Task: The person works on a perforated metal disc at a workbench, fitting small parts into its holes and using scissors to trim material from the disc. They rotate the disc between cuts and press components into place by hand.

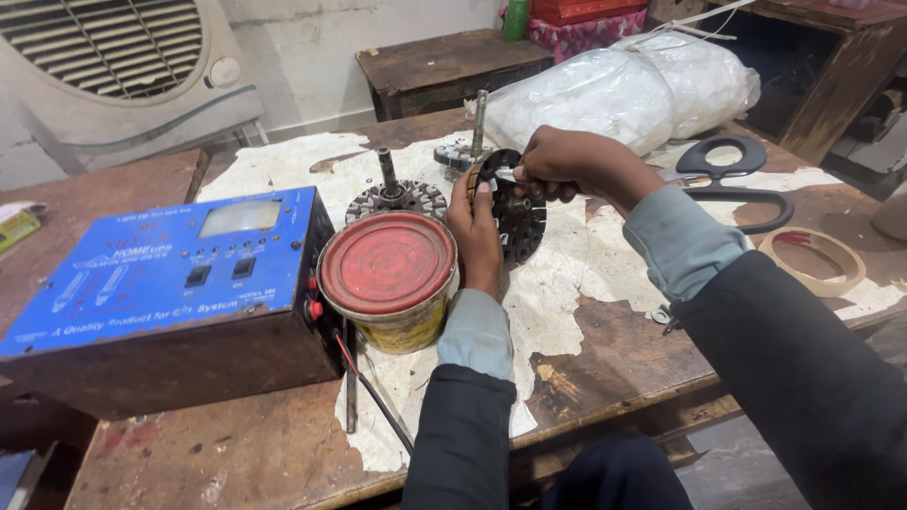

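Standing on edge at the middle of the worn wooden workbench (624, 368), just right of the red-lidded tin (387, 274), the dark slotted motor stator (518, 212) looks heavy, rigid steel, best gripped by its outer rim. The left hand (477, 236) clasps that near rim, while the right hand (567, 165) pinches a small pale strip (504, 175) against its top slots.

I see my left hand (477, 231) steadying a dark, matt metal stator (518, 215) with a slotted rim. Left of it, the tin (388, 280) has a dull red lid and a worn yellow wall. Beyond the tin, the box (161, 283) is blue painted metal, slightly glossy. Under the tin, the wooden table (614, 364) is rough, its pale covering peeling. Right of the stator, the scissors (732, 179) have smooth black handles.
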Demonstrator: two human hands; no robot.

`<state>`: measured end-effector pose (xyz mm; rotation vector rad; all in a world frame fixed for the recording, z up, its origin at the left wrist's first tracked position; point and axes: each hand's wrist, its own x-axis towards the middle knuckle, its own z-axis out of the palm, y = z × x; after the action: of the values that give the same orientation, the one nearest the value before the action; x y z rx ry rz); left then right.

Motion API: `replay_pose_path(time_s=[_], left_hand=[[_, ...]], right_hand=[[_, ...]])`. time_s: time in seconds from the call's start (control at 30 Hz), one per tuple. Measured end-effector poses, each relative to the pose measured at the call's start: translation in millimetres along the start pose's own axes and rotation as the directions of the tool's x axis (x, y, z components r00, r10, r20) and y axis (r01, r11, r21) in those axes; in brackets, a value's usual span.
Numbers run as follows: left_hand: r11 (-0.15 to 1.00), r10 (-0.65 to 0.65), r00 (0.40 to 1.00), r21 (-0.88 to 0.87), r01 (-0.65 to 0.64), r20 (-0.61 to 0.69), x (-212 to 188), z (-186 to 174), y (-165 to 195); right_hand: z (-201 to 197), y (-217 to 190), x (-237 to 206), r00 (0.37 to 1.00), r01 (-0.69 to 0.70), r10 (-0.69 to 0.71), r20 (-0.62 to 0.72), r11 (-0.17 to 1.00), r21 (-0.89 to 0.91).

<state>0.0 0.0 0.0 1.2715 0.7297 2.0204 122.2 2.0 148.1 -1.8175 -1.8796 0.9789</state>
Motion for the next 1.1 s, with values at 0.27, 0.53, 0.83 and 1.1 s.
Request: replay_pose_path(time_s=[0.27, 0.53, 0.83, 1.1], left_hand=[[0.998, 0.064, 0.998, 0.015, -0.064, -0.008, 1.3, -0.2, -2.1], [0.998, 0.01, 1.0, 0.066, -0.009, -0.011, -0.2, -0.4, 7.9], [0.999, 0.009, 1.0, 0.037, -0.009, -0.01, -0.1, -2.1, 7.4], [0.985, -0.099, 0.995, -0.144, 0.098, -0.001, 1.3, -3.2, 2.7]], right_hand=[[1.7, -1.5, -12.5, 1.0, 0.007, -0.006, 0.009, 0.999, -0.048], [-23.0, 29.1, -30.4, 1.0, 0.016, -0.015, -0.012, 0.996, 0.083], [8.7, 55.7, -37.5, 0.993, 0.117, -0.109, -0.046, 0.973, 0.2], [11.4, 32.9, -45.2, 0.97, 0.164, -0.162, -0.182, 0.986, -0.002]])
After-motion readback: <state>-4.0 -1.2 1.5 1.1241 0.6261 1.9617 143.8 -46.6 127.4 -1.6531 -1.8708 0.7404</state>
